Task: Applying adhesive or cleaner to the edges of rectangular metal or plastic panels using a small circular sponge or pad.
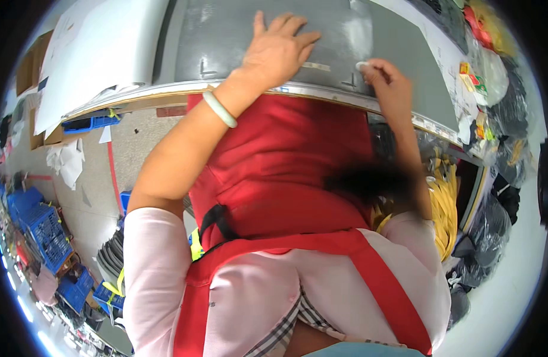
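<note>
A dark grey sheet (223,47) lies on the worktable in front of me, with dark angled corner marks near its front edge. My left hand (277,50) rests on the sheet with its fingers spread and holds nothing. A pale bangle (220,109) circles the left wrist. At the sheet's right part, my right hand (391,83) is closed in a pinch on a small white rounded piece (361,66), held close to one corner mark. The piece is too small to name. A short pale strip (317,66) lies on the sheet between my hands.
A large white sheet (107,44) curls on the table's left. Plastic bags (491,74) and small packets lie along the right. Yellow strips (443,208) hang below the table at right. Blue crates (48,229) stand on the floor at left, near crumpled white paper (67,159).
</note>
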The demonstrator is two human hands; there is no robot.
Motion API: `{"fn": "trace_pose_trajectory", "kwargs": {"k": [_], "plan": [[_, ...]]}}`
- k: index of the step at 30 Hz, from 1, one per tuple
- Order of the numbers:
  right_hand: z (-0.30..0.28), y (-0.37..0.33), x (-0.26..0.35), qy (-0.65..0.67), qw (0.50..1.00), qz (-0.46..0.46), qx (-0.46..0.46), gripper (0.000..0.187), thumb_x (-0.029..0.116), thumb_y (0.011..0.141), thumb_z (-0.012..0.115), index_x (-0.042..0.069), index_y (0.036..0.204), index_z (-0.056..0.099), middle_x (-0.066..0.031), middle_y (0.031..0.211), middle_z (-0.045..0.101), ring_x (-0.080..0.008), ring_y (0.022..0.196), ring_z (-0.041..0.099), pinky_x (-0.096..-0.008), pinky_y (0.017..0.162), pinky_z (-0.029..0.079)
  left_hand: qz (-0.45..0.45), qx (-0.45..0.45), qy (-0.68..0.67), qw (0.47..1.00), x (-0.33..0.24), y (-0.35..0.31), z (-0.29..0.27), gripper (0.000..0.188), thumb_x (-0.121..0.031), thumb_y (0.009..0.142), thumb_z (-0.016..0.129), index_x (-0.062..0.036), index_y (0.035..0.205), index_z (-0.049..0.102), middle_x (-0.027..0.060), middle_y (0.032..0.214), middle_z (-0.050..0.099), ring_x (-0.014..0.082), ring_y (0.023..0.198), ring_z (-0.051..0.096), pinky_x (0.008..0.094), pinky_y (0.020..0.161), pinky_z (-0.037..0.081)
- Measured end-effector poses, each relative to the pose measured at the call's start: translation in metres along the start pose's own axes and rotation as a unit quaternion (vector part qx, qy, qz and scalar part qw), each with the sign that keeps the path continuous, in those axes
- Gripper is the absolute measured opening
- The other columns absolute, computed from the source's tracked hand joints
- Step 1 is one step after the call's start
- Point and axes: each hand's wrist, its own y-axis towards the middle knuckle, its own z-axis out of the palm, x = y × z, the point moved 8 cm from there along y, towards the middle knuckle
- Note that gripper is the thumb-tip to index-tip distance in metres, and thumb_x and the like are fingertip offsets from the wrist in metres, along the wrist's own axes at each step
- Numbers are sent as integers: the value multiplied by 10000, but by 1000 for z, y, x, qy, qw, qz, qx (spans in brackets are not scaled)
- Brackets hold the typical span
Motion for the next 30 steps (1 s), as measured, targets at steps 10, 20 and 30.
{"fn": "trace_pose_trajectory", "kwargs": {"k": [10, 20, 30], "plan": [[10, -27, 30, -160, 978, -129, 29, 112, 130, 914, 703, 32, 967, 687, -78, 823, 638, -174, 730, 600, -296, 693, 485, -46, 101, 16, 994, -9, 10, 2, 325, -288, 963, 571, -140, 1232, 678, 131, 1341, 561, 342, 1348, 444, 675, 1118, 268], [-5, -23, -3, -60, 995, 80, -3, 202, 169, 898, 710, 30, 1033, 653, -82, 770, 655, -167, 672, 604, -305, 645, 486, -49, 98, 7, 994, -8, 10, 6, 312, -279, 963, 570, -146, 1220, 686, 131, 1340, 558, 344, 1346, 448, 672, 1119, 267], [7, 3, 22, -132, 974, 65, 174, 184, 140, 919, 697, 28, 1059, 658, 39, 734, 591, -46, 660, 529, -213, 592, 427, -13, 23, 34, 999, 2, 2, 10, 303, -294, 972, 584, -221, 1253, 669, 60, 1361, 560, 304, 1352, 449, 698, 1099, 274]]}}
